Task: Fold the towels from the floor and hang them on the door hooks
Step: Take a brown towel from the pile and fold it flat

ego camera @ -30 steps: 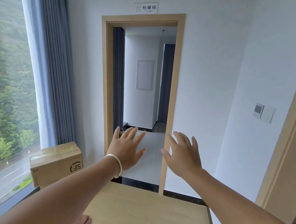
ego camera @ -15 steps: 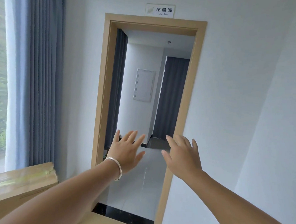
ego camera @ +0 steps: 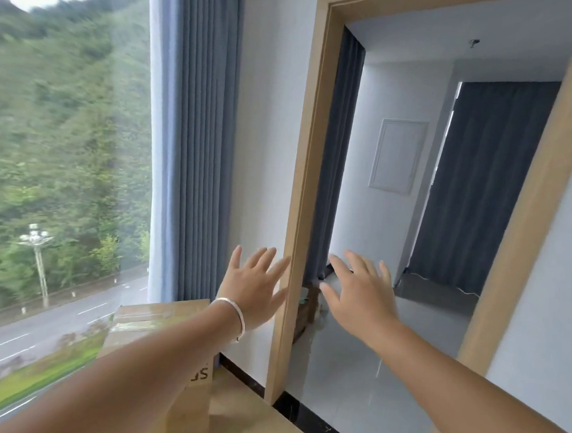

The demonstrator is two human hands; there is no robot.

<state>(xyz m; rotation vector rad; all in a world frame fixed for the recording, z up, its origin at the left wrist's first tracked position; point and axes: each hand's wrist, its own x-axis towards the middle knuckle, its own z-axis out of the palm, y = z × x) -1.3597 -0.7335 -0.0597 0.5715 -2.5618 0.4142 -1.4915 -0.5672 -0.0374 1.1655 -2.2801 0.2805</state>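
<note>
- The left hand (ego camera: 253, 288) is stretched out in front of the person, back of the hand toward the camera, its fingers (ego camera: 264, 257) straight and spread — it holds nothing.
- A silver bangle (ego camera: 235, 317) circles the left wrist.
- The right hand (ego camera: 360, 294) reaches forward beside it, the two near each other but apart; its fingers (ego camera: 353, 264) are likewise straight and fanned, with nothing in them.
- Both hands hang in the air in front of the wooden door frame (ego camera: 298, 217): the left one lies over the white wall and the frame's left post, the right one over the open doorway.
- No towel and no door hook shows anywhere in the view, so where the towels lie cannot be told from here.
- Low inside the doorway, just behind the left post and between the two hands, sits something brown and white (ego camera: 307, 309); it is too blurred and hidden to name.
- Through the doorway: a pale tiled floor (ego camera: 370, 348), a white wall panel (ego camera: 397, 156) and a dark curtain (ego camera: 481, 181) hanging to the floor at the far right.
- Left of the frame hangs a blue-grey curtain (ego camera: 195, 144) beside a large window (ego camera: 64, 152) — green slopes and a road outside.
- A cardboard box (ego camera: 157, 322) stands below that curtain, partly covered by the left forearm.
- A light wooden surface (ego camera: 233, 404) runs along the bottom edge, at the foot of the box.
</note>
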